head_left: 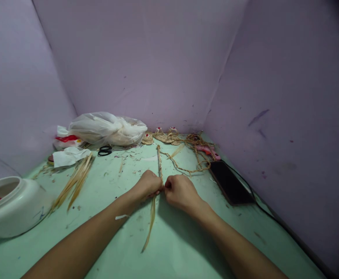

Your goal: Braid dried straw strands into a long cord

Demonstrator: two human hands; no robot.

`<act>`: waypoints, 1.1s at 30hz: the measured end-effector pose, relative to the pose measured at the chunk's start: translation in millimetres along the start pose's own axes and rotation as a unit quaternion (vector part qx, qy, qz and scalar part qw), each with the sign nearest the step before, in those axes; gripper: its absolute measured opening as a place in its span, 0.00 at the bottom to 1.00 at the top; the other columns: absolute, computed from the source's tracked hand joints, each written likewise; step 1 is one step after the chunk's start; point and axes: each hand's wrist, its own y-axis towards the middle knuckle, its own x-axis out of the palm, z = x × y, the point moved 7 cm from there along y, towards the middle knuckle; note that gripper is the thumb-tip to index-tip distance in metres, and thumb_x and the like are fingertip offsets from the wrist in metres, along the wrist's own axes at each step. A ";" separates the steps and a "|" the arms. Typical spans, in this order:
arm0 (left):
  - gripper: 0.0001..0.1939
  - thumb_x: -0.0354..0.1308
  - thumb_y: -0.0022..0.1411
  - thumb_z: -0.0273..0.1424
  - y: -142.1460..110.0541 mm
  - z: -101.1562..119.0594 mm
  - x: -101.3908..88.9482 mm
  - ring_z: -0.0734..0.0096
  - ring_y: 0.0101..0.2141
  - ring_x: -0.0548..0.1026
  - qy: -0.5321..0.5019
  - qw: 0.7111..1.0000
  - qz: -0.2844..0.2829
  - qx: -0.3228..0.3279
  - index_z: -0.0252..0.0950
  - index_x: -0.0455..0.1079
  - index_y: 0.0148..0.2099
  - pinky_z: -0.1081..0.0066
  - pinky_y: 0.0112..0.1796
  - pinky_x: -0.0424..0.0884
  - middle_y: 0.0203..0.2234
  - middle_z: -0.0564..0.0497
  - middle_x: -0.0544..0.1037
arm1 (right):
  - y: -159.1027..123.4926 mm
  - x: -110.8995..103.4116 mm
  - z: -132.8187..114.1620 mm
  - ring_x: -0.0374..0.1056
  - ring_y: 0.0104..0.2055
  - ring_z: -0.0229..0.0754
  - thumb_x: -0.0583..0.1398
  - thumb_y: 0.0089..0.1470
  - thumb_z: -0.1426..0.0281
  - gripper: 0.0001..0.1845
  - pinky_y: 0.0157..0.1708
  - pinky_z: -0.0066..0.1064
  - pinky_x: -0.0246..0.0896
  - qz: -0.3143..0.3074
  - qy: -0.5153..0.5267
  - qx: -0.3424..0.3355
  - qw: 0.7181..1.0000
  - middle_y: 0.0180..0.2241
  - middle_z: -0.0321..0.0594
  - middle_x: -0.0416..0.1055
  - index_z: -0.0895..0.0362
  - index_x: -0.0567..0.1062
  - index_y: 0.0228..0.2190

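A straw-coloured braid point(159, 162) runs from a knotted end on the green table down to my two hands. My left hand point(149, 183) is closed round its near end. Close beside it on the right, my right hand point(181, 190) is closed in a pinch at the same end of the braid; the strands between its fingers are mostly hidden. One loose flat strand point(152, 221) hangs below my left hand toward me. From the far end, a long thin braided cord point(184, 169) curves off to the right into a tangled pile.
At left lie a bundle of dry strands point(76, 178), black-handled scissors point(104, 150), white tissue point(70, 156) and a white pot point(18, 209). A plastic bag point(108, 128) and small woven pieces point(163, 136) line the back wall. A phone point(230, 184) with a cable point(274, 219) lies right.
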 end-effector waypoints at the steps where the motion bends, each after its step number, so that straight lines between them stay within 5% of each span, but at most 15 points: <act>1: 0.07 0.49 0.40 0.26 0.3 -1.2 0.2 0.78 0.08 0.52 -0.007 1.000 -0.003 -0.004 0.34 0.58 0.13 0.75 0.12 0.46 0.02 0.55 0.52 | -1.8 -0.7 -3.1 0.67 0.27 0.41 0.54 0.41 0.71 0.11 0.22 0.28 0.46 -0.006 -0.011 -0.003 1.000 0.25 0.45 0.74 0.57 0.76 0.23; 11: 0.04 0.50 0.36 0.26 7.4 -5.6 0.0 0.81 0.09 0.51 -0.049 0.991 -0.113 0.055 0.32 0.61 0.14 0.77 0.12 0.44 0.04 0.57 0.55 | -13.8 9.6 -23.8 0.65 0.25 0.40 0.53 0.42 0.73 0.12 0.22 0.28 0.45 -0.031 -0.031 -0.073 0.996 0.25 0.45 0.74 0.58 0.77 0.25; 14: 0.04 0.52 0.36 0.28 10.7 -4.6 -1.2 0.82 0.09 0.52 -0.031 0.987 -0.132 0.083 0.31 0.64 0.18 0.77 0.12 0.45 0.07 0.57 0.58 | -10.6 11.5 -20.9 0.62 0.22 0.37 0.55 0.42 0.70 0.09 0.21 0.26 0.44 -0.069 0.051 -0.091 0.992 0.20 0.40 0.71 0.58 0.76 0.22; 17: 0.06 0.54 0.38 0.30 11.8 -4.0 -3.3 0.83 0.10 0.51 -0.040 0.985 -0.140 0.092 0.31 0.64 0.20 0.78 0.13 0.45 0.08 0.58 0.58 | 3.3 2.9 1.8 0.59 0.19 0.34 0.55 0.44 0.63 0.14 0.19 0.24 0.46 -0.028 0.198 -0.017 0.980 0.16 0.36 0.67 0.60 0.74 0.19; 20: 0.08 0.56 0.38 0.33 9.4 -2.1 -5.0 0.84 0.10 0.52 -0.058 0.984 -0.140 0.095 0.31 0.64 0.20 0.78 0.13 0.45 0.09 0.57 0.60 | 13.4 4.3 27.1 0.59 0.19 0.33 0.55 0.43 0.67 0.11 0.20 0.24 0.51 0.012 0.359 0.099 0.928 0.17 0.36 0.66 0.61 0.71 0.20; 23: 0.09 0.56 0.38 0.33 6.3 -0.3 -5.3 0.84 0.11 0.52 -0.057 0.984 -0.138 0.095 0.31 0.63 0.19 0.78 0.13 0.45 0.09 0.57 0.60 | 11.6 31.7 19.7 0.58 0.17 0.32 0.54 0.40 0.72 0.05 0.19 0.23 0.53 -0.120 0.509 0.146 0.840 0.16 0.35 0.65 0.60 0.68 0.19; 25: 0.07 0.55 0.37 0.32 4.8 1.0 -4.7 0.84 0.11 0.51 -0.054 0.984 -0.143 0.097 0.31 0.64 0.18 0.78 0.14 0.45 0.09 0.57 0.60 | 7.8 42.1 11.5 0.54 0.14 0.30 0.54 0.39 0.74 0.04 0.15 0.22 0.48 -0.166 0.545 0.154 0.807 0.13 0.32 0.61 0.60 0.67 0.17; 29: 0.04 0.52 0.37 0.28 0.8 6.9 -2.9 0.83 0.10 0.51 -0.047 0.978 -0.157 0.125 0.31 0.65 0.18 0.77 0.13 0.44 0.08 0.57 0.59 | 8.8 43.6 16.4 0.40 0.10 0.26 0.53 0.36 0.76 0.06 0.12 0.23 0.32 -0.131 0.488 0.173 0.846 0.08 0.27 0.51 0.60 0.64 0.13; 33: 0.04 0.52 0.37 0.26 -3.5 10.3 -8.4 0.82 0.10 0.52 -0.002 0.985 -0.119 0.125 0.31 0.63 0.15 0.77 0.14 0.46 0.06 0.57 0.58 | 12.9 43.3 21.8 0.42 0.11 0.26 0.55 0.33 0.75 0.05 0.13 0.24 0.32 -0.123 0.459 0.170 0.863 0.08 0.27 0.51 0.59 0.63 0.12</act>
